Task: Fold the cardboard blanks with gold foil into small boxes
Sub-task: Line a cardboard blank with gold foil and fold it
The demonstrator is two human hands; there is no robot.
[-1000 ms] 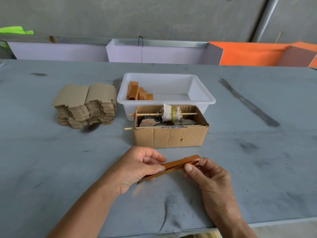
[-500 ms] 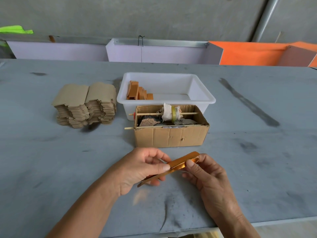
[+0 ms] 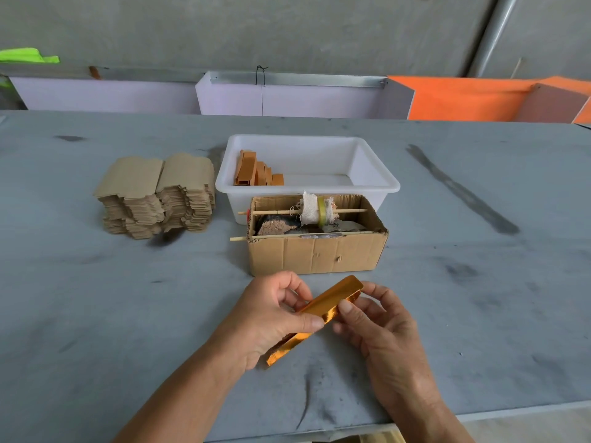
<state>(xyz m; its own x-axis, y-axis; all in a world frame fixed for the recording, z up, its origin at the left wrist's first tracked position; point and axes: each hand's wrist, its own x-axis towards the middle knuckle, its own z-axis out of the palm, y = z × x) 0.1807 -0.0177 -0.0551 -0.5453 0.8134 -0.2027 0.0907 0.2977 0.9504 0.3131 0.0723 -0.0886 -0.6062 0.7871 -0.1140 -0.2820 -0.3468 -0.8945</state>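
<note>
Long narrow gold-foil cardboard blank (image 3: 332,300) held above grey counter (image 3: 128,314), pinched btwn left hand (image 3: 271,318) and right hand (image 3: 377,327). Both grips closed on it, thumbs on top. Likely v. light, thin, stiff along creases; foil prob. slick, creases easily. Best hold by long edges nr ends.

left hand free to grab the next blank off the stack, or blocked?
Probably not yet. The left hand grips the gold blank together with the right hand. The path over the table to the stack of blanks looks clear; it must let go first.
</note>
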